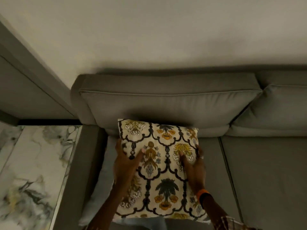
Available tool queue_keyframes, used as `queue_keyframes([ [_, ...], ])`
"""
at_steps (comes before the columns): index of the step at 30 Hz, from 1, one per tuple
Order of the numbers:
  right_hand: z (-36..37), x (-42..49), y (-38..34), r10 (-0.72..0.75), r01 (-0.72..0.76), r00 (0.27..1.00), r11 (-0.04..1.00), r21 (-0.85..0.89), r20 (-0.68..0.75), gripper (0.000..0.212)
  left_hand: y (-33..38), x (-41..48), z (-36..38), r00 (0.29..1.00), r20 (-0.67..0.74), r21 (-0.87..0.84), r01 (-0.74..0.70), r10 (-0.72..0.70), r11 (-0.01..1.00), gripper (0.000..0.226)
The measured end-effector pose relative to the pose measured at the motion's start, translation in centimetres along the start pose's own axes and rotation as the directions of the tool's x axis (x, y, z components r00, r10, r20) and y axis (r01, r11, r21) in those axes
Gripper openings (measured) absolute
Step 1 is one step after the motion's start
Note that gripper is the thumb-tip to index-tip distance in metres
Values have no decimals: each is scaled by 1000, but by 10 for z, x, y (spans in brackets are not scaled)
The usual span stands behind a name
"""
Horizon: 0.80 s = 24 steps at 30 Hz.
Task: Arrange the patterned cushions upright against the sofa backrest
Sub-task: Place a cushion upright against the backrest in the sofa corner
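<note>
A cream cushion [163,170] with black scrollwork and yellow flowers fills the lower middle of the head view, its top edge near the foot of the grey sofa backrest [166,105]. My left hand [127,161] grips its left side with the thumb on the front. On the opposite side my right hand [193,165] holds the cushion, thumb pressed on the pattern; it wears a ring and an orange wristband. The cushion leans, tilted toward the backrest. A pale grey-blue cushion [101,180] lies partly hidden beneath it.
The sofa's left armrest [78,171] runs down beside the cushion. A marble-patterned floor [33,163] lies left of it. A second backrest cushion [279,105] and seat [265,171] extend to the right. A plain wall rises behind.
</note>
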State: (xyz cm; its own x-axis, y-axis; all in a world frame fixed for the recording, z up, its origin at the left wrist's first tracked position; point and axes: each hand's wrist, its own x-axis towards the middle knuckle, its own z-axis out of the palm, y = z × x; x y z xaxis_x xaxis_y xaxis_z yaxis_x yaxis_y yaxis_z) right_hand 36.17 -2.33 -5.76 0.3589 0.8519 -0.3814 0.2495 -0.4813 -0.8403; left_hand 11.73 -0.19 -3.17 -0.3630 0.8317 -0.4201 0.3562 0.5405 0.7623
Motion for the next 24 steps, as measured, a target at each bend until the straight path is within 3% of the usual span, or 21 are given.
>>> queue_keyframes([
  [5, -138, 40, 49, -13, 12, 997, 1000, -14, -77, 106, 33, -63, 139, 989, 149, -77, 8, 4, 997, 88],
  [7, -202, 70, 75, -9, 7, 992, 1000, -14, -122, 103, 54, -83, 207, 972, 237, -67, 18, -2, 998, 97],
  [9, -267, 106, 107, -16, 21, 987, 999, 30, -160, 101, 74, -99, 281, 971, 238, -12, 6, -3, 1000, 111],
  [12, -353, 155, 156, 44, -12, 970, 991, 133, -239, 121, 97, -121, 387, 948, 313, -132, -17, 58, 991, 90],
  [14, -414, 187, 184, 95, -37, 947, 981, 190, -307, 130, 113, -135, 465, 923, 363, -179, -64, 126, 982, 94],
  [19, -556, 265, 233, 75, 59, 879, 963, 265, -470, 114, 166, -175, 637, 842, 400, -242, -283, 362, 928, 108],
  [22, -630, 319, 256, 27, 164, 834, 942, 294, -552, 95, 193, -186, 725, 796, 428, -195, -381, 428, 904, 122],
  [24, -679, 358, 270, 22, 191, 815, 933, 305, -579, 94, 211, -187, 782, 754, 458, -215, -419, 470, 882, 126],
])
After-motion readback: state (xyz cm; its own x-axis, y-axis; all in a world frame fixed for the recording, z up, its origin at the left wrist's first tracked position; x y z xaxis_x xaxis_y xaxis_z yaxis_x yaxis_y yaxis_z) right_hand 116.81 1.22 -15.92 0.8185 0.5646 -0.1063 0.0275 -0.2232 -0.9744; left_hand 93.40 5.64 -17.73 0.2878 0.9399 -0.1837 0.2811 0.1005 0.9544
